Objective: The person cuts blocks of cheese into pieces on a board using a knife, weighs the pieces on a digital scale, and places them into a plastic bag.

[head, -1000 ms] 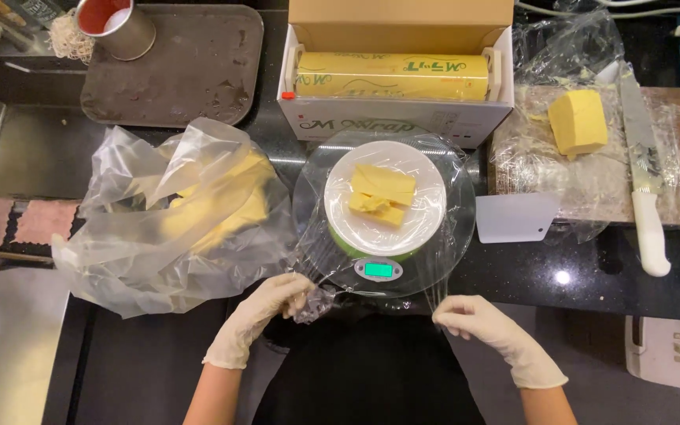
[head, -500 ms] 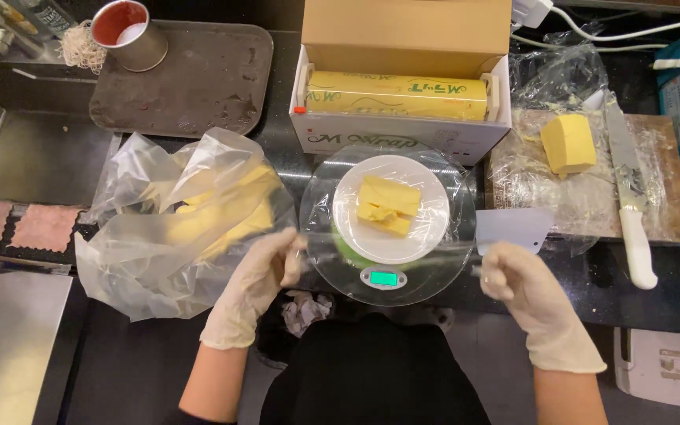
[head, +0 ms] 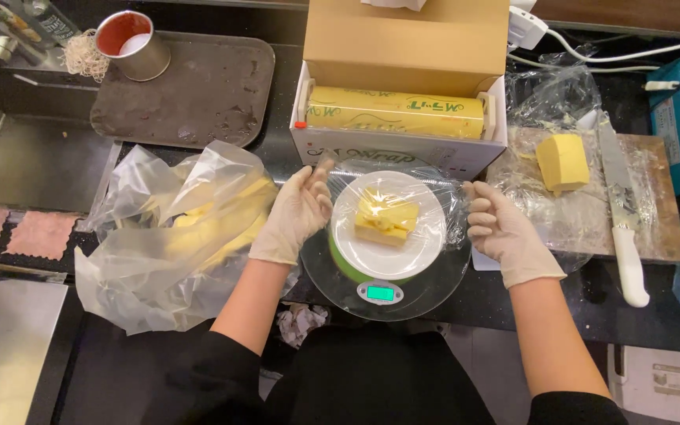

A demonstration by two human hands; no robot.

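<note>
— What are the hands doing?

— Both are gloved. The left hand (head: 297, 212) and the right hand (head: 501, 228) are well apart, one on each side of a white plate (head: 387, 250). Each grips an edge of a sheet of clear film (head: 442, 197) stretched over the plate. The left fingers are partly spread, the right ones curled in.

— And what's on the plate?

— Yellow butter pieces (head: 387, 219), under the film. The plate sits on a green bowl (head: 341, 267) on a round glass scale (head: 391, 293) with a lit green display.

— What's crowding the space?

— Just behind the plate stands an open cardboard box (head: 403, 47) with a yellow roll of wrap (head: 395, 114); the film runs from there. To the left, touching the left forearm, lies a crumpled clear plastic bag (head: 159, 244) with more yellow inside. To the right, a cutting board (head: 655, 228) carries a butter block (head: 563, 161) and a white-handled knife (head: 623, 228).

— Anything farther off?

— A dark tray (head: 198, 94) at the back left, with a metal cup (head: 131, 43) on its corner.
</note>
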